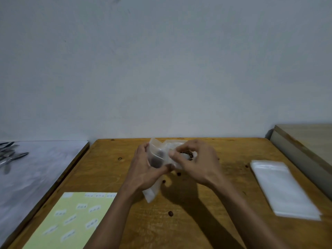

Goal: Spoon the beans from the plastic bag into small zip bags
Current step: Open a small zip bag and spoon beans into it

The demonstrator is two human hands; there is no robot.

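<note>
Above desk (215, 221) centre, left hand (143, 169) grips small zip bag (158, 159); right hand (195, 162) pinches its mouth, likely filling; next, seal.

Both forearms bare, no sleeves in view

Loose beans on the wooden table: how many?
3: one bean by the right wrist, one below the small zip bag, one nearer the camera. Hands may hide more.

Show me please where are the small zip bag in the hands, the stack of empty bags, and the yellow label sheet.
small zip bag (158, 159): head view, clear front.
stack of empty bags (283, 189): head view, middle.
yellow label sheet (71, 220): head view, centre.
</note>
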